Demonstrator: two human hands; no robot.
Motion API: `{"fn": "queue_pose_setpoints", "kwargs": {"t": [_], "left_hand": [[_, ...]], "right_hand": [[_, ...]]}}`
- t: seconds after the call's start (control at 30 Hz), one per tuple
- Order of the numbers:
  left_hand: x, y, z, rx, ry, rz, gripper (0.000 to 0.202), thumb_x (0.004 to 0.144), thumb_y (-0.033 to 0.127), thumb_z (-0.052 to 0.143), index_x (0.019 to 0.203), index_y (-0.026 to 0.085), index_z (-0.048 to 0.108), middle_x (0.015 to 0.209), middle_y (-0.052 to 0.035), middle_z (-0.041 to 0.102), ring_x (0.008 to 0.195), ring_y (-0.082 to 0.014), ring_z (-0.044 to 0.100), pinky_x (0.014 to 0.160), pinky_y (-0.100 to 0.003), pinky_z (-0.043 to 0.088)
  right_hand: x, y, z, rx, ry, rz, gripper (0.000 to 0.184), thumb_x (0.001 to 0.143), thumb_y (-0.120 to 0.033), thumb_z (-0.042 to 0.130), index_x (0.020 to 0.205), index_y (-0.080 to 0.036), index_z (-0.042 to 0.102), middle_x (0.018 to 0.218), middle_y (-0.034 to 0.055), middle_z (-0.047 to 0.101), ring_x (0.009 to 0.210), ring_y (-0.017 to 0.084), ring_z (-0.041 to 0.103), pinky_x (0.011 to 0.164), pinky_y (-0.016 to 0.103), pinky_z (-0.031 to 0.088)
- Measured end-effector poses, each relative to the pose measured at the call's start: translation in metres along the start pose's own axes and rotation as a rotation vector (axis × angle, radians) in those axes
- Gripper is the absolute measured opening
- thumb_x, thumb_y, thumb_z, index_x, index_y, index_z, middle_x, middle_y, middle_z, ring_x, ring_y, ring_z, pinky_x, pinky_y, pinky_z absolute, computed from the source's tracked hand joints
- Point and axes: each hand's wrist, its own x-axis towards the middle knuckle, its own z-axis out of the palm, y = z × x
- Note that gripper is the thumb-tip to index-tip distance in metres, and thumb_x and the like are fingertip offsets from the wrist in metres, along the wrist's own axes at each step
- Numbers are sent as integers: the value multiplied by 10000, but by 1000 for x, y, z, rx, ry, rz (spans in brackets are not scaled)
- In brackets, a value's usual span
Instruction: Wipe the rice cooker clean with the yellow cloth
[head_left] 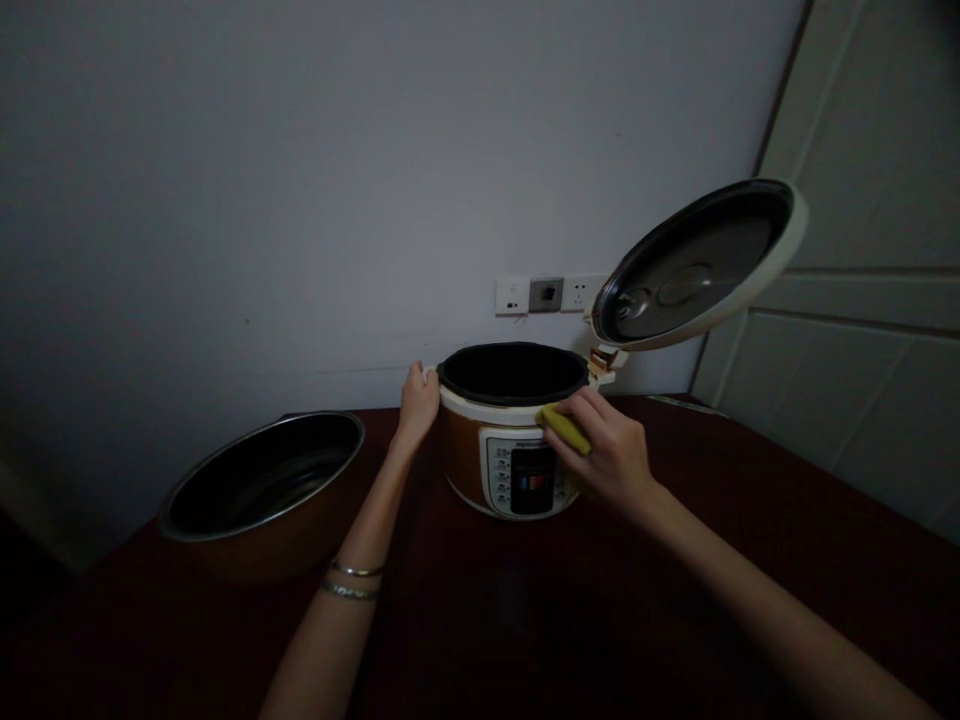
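Note:
A brown and white electric cooker (480, 460) stands on the dark wooden table (525, 620) near the wall, its hinged lid (697, 265) swung up to the right. The inside of the cooker looks black. My left hand (417, 400) grips the cooker's left side handle, fingers curled round it. My right hand (607, 445) presses a yellow cloth (564, 428) against the white front rim, just above the control panel (531, 480).
A metal inner pot (262, 495) sits on the table to the left of the cooker. Wall sockets (547, 294) are behind the cooker. A panelled door (862, 300) is at the right. Two bangles (352, 580) ring my left wrist.

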Motion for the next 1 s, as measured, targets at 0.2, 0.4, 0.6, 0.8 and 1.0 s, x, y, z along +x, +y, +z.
{"fn": "queue_pose_setpoints", "kwargs": {"t": [0.2,0.4,0.6,0.8,1.0], "left_hand": [[2,-1,0,-20,12,6,426,862,272,363,1223,100,510,1308,-174,532,1247,-254,464,1056,-384,321],[3,1,-1,15,47,-8,427,852,268,352,1200,107,538,1278,-152,562,1222,-249,483,1047,-378,336],[3,2,-2,87,35,15,471,850,275,321,1207,51,532,1265,-180,559,1196,-256,502,1039,-365,345],[4,1,-2,69,57,0,452,833,275,338,1184,84,550,1271,-156,563,1207,-253,494,1047,-367,344],[4,-2,-1,53,61,15,453,833,290,325,1173,101,557,1246,-147,583,1183,-251,513,1032,-380,358]], "right_hand": [[-14,66,16,140,251,125,79,814,-265,553,796,-194,526,751,20,529,682,157,533,630,276,426],[-19,78,20,250,294,172,56,814,-237,558,834,-186,552,772,30,572,705,161,556,667,297,452],[-15,65,14,433,180,5,163,784,-238,604,929,-188,549,842,37,599,780,162,565,715,297,465],[-16,100,30,524,226,386,177,821,-331,569,892,-172,597,861,47,628,803,176,590,752,314,465],[-19,87,29,518,271,347,138,815,-317,579,810,-182,606,786,34,624,734,166,588,696,305,474]]}}
